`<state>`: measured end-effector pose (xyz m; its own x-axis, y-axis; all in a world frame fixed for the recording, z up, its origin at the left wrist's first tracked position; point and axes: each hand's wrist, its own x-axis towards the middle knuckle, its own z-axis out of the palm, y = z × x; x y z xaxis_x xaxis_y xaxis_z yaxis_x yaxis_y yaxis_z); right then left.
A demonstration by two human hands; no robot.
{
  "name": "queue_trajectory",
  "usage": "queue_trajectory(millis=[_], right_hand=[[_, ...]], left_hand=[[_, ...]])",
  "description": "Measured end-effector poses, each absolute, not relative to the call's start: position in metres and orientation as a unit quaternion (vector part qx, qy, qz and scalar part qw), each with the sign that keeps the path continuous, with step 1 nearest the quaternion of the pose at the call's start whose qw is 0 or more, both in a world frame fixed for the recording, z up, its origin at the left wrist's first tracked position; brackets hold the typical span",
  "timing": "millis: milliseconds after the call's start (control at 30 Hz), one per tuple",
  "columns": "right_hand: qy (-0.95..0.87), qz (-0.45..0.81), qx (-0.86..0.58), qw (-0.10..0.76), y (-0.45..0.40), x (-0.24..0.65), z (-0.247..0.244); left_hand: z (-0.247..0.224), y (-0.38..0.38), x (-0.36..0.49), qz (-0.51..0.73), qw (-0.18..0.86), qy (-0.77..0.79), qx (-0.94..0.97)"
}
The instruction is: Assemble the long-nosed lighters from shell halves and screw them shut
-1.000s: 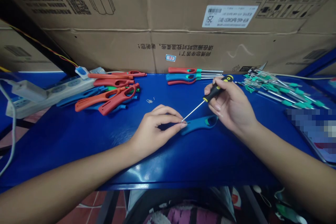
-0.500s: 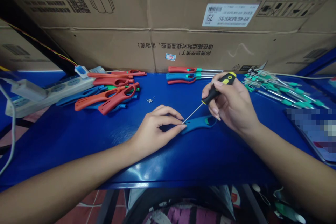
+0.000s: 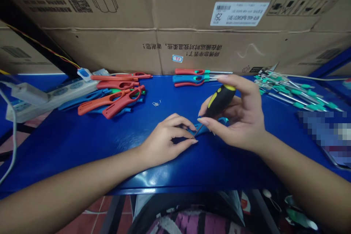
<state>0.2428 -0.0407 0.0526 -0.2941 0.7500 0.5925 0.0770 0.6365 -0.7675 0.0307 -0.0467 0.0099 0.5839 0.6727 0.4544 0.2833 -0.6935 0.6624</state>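
My right hand (image 3: 238,113) grips the black and yellow handle of a screwdriver (image 3: 221,99). Its thin shaft slants down left to the fingertips of my left hand (image 3: 171,135). Those fingers are closed in a pinch around the screwdriver's tip; anything tiny between them is hidden. A blue lighter casing (image 3: 201,128) lies on the table behind the shaft, partly covered by both hands, and the other left fingers rest at its left end. Beyond my left hand is a little heap of tiny screws (image 3: 155,104).
Red, orange and blue lighter casings (image 3: 123,102) lie piled at left by a white power strip (image 3: 64,91). Lighters with metal tubes (image 3: 189,79) sit at the back. Green-and-metal lighter inserts (image 3: 296,93) and a blurred-out flat device (image 3: 329,139) are at right. A cardboard box (image 3: 115,51) stands behind.
My right hand has shifted down and left, tipping the screwdriver steeper. Its tip and my left pinch have moved slightly toward me, and the right hand now covers more of the blue casing.
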Motion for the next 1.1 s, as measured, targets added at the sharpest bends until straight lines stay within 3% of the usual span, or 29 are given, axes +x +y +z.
queue_trajectory(millis=[300,1100], right_hand=[[-0.698,0.298,-0.288,0.584,-0.041,0.239,0.050],[-0.721,0.277,-0.296,0.562,-0.039,0.238,0.038]], left_hand=[[0.009,-0.040,0.027,0.311,0.249,0.326,0.857],[0.000,-0.039,0.026,0.270,0.229,0.312,0.882]])
